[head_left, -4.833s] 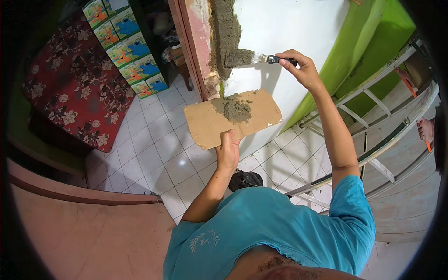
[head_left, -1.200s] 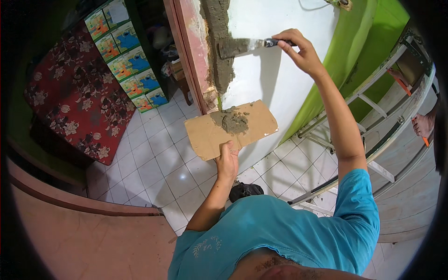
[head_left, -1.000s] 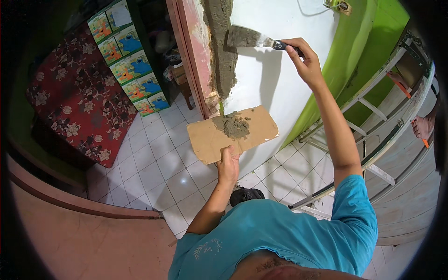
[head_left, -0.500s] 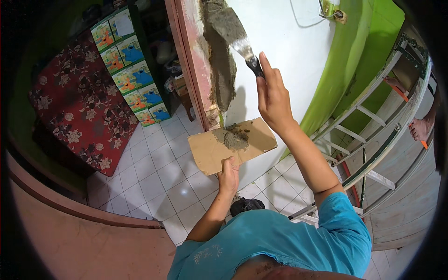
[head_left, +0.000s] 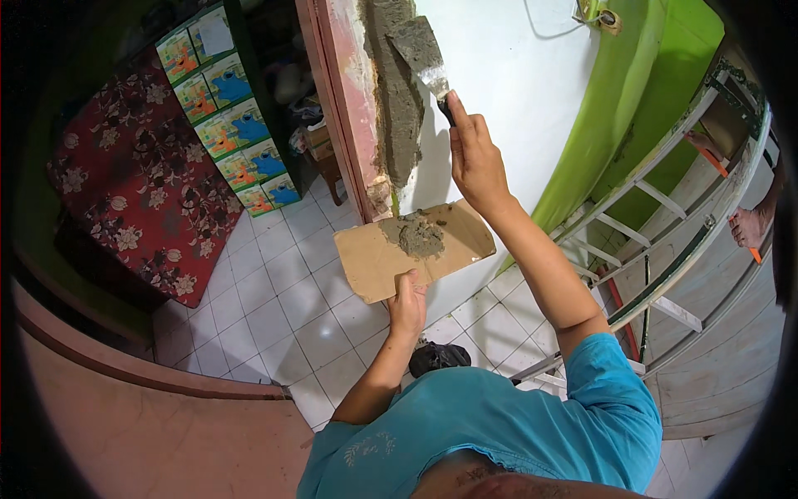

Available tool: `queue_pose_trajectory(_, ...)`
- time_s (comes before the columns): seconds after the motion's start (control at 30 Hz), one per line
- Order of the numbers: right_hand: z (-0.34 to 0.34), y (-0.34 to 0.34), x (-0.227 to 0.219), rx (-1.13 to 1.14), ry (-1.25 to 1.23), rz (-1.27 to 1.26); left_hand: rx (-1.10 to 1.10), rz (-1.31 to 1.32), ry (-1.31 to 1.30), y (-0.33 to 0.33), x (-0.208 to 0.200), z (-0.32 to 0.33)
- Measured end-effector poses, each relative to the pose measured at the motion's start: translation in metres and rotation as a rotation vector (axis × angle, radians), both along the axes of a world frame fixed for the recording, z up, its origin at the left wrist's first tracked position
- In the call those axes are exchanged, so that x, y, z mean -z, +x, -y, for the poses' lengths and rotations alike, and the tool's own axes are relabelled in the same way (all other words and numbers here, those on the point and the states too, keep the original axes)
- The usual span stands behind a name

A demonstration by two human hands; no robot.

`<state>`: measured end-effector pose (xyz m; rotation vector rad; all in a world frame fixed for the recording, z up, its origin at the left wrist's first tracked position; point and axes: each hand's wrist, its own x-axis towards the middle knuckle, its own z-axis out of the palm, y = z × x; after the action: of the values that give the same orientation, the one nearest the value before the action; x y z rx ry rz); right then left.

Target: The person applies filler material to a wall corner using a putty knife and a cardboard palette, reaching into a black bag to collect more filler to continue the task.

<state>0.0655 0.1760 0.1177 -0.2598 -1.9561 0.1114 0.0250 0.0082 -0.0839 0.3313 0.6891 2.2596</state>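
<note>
Looking down through the head view, we note the right hand (head_left: 475, 158) raised against the wall, fingers wrapped tight round the dark handle of a putty knife (head_left: 424, 54). The blade points up and left, its flat face loaded with grey mortar and laid on the rough grey strip of mortar (head_left: 397, 108) that runs down the wall edge beside the pink door frame (head_left: 337, 100). The white wall (head_left: 507, 91) lies just right of that strip.

Lower down, the left hand (head_left: 407, 303) grips the near edge of a brown cardboard board (head_left: 391, 254), thumb on top, holding it roughly level below the knife. A small heap of wet mortar (head_left: 420, 237) sits on the board's far half, near the wall.

Around the work we record white floor tiles (head_left: 274, 299), a red floral mattress (head_left: 133, 191) at left, and a stack of colourful printed boxes (head_left: 233, 133) beside it. A ladder (head_left: 665, 216) leans at right along the green wall (head_left: 648, 108). Another person's bare foot (head_left: 752, 226) shows at the right rim. We wear a teal shirt (head_left: 499, 432).
</note>
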Motion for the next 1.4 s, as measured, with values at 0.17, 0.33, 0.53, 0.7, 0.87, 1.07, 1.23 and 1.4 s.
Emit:
queue_pose_trajectory(0.17,-0.003,0.010,0.024,0.052,-0.006,0.123,-0.057,-0.039,0.028,0.003,-0.011,0.001)
queue_pose_trajectory(0.33,-0.014,0.027,0.044,0.068,-0.012,0.212,-0.043,-0.025,0.040,0.003,-0.011,0.000)
queue_pose_trajectory(0.53,-0.021,0.046,0.055,0.094,0.018,0.328,-0.029,-0.028,0.045,0.005,-0.023,0.004)
queue_pose_trajectory(0.7,-0.021,0.053,0.052,-0.018,0.074,0.227,-0.034,-0.049,0.045,0.005,-0.022,0.005)
queue_pose_trajectory(0.87,-0.016,0.052,0.054,0.041,0.046,0.281,-0.023,-0.039,0.043,0.001,-0.012,0.004)
queue_pose_trajectory(1.07,-0.004,0.089,0.059,0.028,0.125,0.248,0.014,-0.025,0.027,0.005,-0.014,0.004)
queue_pose_trajectory(1.23,0.038,0.100,0.026,0.050,0.071,0.095,0.014,-0.013,0.006,0.011,-0.012,-0.001)
queue_pose_trajectory(1.4,0.075,0.093,0.001,0.089,0.069,0.067,0.004,-0.081,-0.104,0.007,0.001,0.000)
